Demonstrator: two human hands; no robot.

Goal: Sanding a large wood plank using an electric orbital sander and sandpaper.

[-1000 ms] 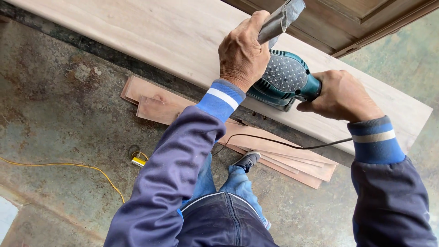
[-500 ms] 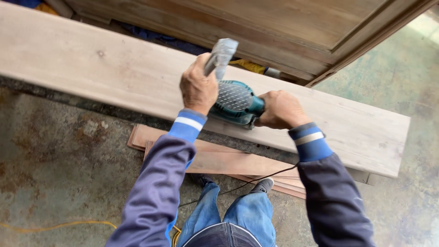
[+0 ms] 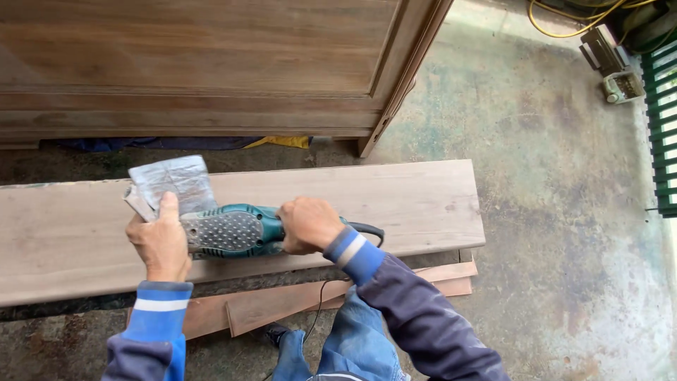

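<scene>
A teal electric sander (image 3: 229, 231) rests on a long pale wooden plank (image 3: 395, 201) that lies across the view. My left hand (image 3: 161, 243) grips the sander's front end, beside its grey dust bag (image 3: 173, 182). My right hand (image 3: 308, 224) is wrapped around the rear handle, where a black cord (image 3: 367, 227) leaves the tool and drops toward my legs.
Thin reddish wood strips (image 3: 282, 303) lie on the concrete floor under the plank. A large wooden cabinet (image 3: 211, 63) stands behind it. Yellow cable and small metal parts (image 3: 610, 56) sit at the top right, next to a green grille (image 3: 663, 120).
The view has swung so the plank now lies nearly level and its right end shows. The sander and both hands sit further left on the plank, grips unchanged.
</scene>
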